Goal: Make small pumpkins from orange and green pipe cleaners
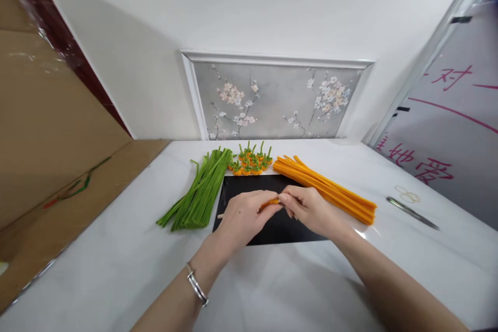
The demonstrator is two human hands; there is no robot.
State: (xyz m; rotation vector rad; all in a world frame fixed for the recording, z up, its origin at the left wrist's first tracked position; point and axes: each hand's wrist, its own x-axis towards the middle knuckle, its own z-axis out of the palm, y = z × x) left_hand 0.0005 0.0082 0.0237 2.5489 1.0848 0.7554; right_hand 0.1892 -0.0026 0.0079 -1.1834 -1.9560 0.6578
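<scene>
Over a black mat (286, 233), my left hand (241, 216) is closed around an orange pipe cleaner (268, 204) that looks wound on a thin rod. The pale end of the rod (220, 216) pokes out on the left of that hand. Thumb and fingers of my right hand (309, 210) pinch at the other end of the orange piece, close to the left fingertips. Most of the rod is hidden by the left hand. A bundle of orange pipe cleaners (330, 190) lies just beyond the right hand, and green pipe cleaners (198, 194) lie in a pile on the left.
Behind the mat stand several small orange pieces with green tops and stems (254, 162). Far right on the white table (128, 270) are a slim metal tool (413, 213) and thin bands (407, 195). Cardboard (50, 114) borders the left; a wall closes off the back.
</scene>
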